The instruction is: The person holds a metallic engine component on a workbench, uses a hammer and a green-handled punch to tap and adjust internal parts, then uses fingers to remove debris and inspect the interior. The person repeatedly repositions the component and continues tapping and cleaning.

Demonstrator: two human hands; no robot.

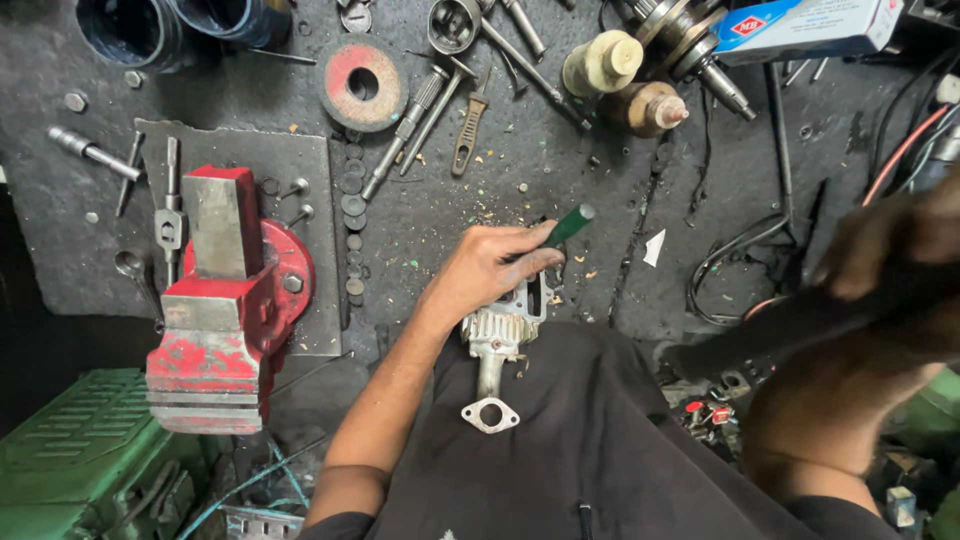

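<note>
While pinned under left hand, ribbed grey cast-metal engine part on gritty dark bench; smooth green tool handle clasped in fingers. Right hand blurred, wrapped round long black bar.

The left hand grips a green-handled tool atop a finned grey metal engine part. At nine o'clock stands a chipped red bench vise. At three o'clock, the blurred right hand grasps a dark bar.
</note>
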